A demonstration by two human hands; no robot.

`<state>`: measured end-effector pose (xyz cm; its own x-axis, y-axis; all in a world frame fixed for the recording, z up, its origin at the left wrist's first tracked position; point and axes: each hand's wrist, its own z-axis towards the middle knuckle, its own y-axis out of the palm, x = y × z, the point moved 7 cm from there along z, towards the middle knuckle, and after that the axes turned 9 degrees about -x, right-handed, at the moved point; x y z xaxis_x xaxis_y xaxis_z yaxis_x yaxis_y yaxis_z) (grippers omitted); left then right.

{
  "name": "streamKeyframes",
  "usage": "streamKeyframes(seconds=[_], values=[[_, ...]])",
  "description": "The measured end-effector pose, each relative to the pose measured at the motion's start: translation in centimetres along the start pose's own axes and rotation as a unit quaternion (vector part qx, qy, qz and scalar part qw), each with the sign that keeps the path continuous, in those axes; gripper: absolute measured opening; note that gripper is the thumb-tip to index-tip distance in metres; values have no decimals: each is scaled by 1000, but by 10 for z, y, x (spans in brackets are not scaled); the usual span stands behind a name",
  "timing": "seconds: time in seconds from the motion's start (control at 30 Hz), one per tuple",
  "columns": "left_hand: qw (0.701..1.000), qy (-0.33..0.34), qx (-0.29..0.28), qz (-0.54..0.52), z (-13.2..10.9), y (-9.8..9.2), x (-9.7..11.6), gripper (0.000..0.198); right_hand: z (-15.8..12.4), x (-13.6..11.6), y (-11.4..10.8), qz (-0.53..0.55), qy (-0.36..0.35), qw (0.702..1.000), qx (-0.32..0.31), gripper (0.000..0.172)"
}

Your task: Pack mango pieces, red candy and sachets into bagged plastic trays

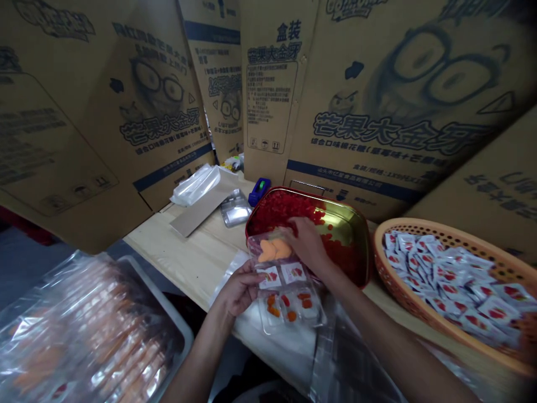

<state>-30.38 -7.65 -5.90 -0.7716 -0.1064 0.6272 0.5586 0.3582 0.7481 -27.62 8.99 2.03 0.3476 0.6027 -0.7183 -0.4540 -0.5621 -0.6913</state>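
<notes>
My left hand (238, 290) grips the near left edge of a clear plastic tray (285, 280) with several compartments. The tray holds orange pieces at its far end, two small white sachets in the middle, and red and orange candies in the near cells. My right hand (308, 242) rests on the tray's far right side, fingers curled by the orange pieces; whether they pinch anything is hidden. Just behind it stands a metal pan (356, 235) with a red rim, full of small red candies.
A woven orange basket (444, 229) of white sachets sits at the right. A grey bin (176, 319) with filled, wrapped trays is at lower left. Printed cardboard cartons (377, 84) wall the back. Plastic bags (195, 184), a foil packet (235, 211) and a blue tape dispenser (259, 189) lie on the wooden table (188, 252).
</notes>
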Motion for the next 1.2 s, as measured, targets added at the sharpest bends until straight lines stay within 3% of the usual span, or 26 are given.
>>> streamKeyframes(seconds=[0.03,0.07,0.13,0.17,0.23,0.3,0.43,0.53,0.63,0.73,0.83,0.9,0.97,1.0,1.13,1.2], values=[[1000,-1,-8,-3,-1,3,2,40,-9,15,-3,116,40,992,-37,29],[1000,-3,-16,-2,-1,8,3,41,-19,26,-2,239,83,963,-90,30],[999,-9,-32,8,-1,18,3,42,-44,37,7,442,153,863,-193,29],[999,-12,-39,14,-1,24,3,42,-55,38,10,507,177,814,-220,27],[998,-21,-46,23,-1,35,0,42,-71,39,9,579,209,759,-211,20],[998,-32,-44,34,-1,45,-4,42,-81,41,5,609,225,740,-176,15],[996,-35,-38,67,0,52,-10,37,-95,49,-10,618,243,738,-119,10],[978,48,-6,205,5,40,-2,31,-105,60,-30,617,256,738,-90,8],[909,130,-15,395,10,26,0,22,-117,71,-49,622,284,727,-58,11],[839,158,-32,520,15,11,-13,29,-128,80,-62,636,300,711,-25,15],[743,188,-13,642,14,2,-22,18,-136,85,-70,651,284,703,3,17],[707,194,-10,681,12,0,-27,11,-141,90,-73,660,281,696,21,17],[681,202,-14,703,8,3,-28,9,-147,95,-75,669,285,685,43,18],[653,214,-15,727,5,8,-27,11,-149,98,-76,674,287,678,50,18],[494,274,-1,825,-12,34,-14,16,-157,108,-83,680,290,669,76,15],[478,268,8,837,-16,43,-3,13,-158,112,-88,676,276,678,87,13]])
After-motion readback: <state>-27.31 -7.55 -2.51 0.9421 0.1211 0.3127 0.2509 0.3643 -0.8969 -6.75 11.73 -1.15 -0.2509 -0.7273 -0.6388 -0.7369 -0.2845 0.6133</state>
